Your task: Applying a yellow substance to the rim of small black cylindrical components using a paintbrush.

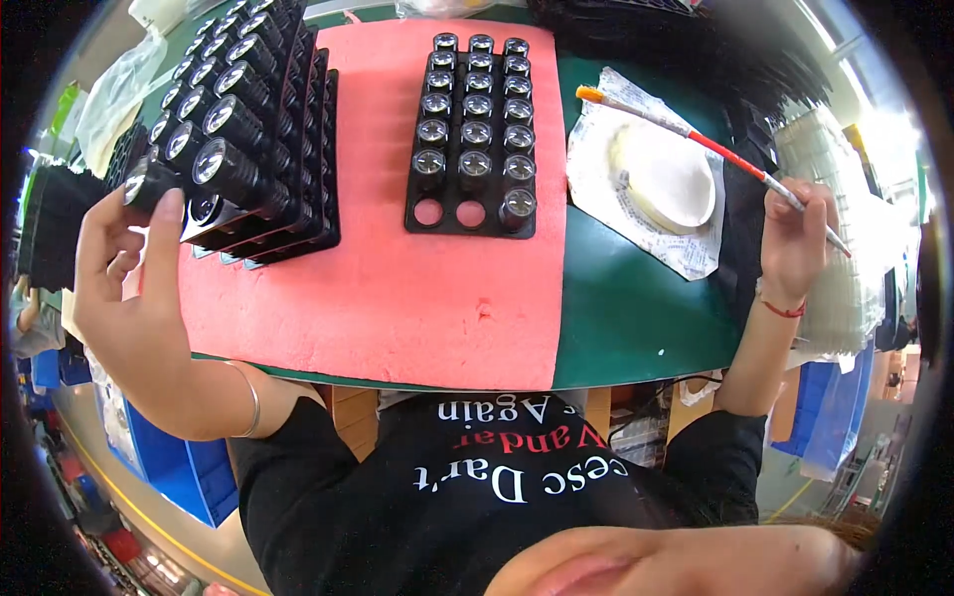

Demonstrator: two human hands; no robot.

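My left hand (134, 288) has its thumb and fingers pinched round a black cylinder with a clear lens top (149, 184), at the near left corner of a tall stack of black trays (333, 149). Whether that cylinder still sits in its hole cannot be told. My right hand (798, 233) holds a thin red paintbrush (730, 157) by its handle, its orange-brown bristles pointing left above a round white dish (686, 189). In the middle, a single black tray (507, 228) carries rows of similar lens cylinders. Two holes at its near end show pink through them.
A pink foam mat (378, 308) lies on the green table (646, 348), under the trays. The dish rests on a printed paper sheet (701, 260). Clear plastic bags (124, 84) are at the far left. Blue bins (189, 462) stand below the table's edge.
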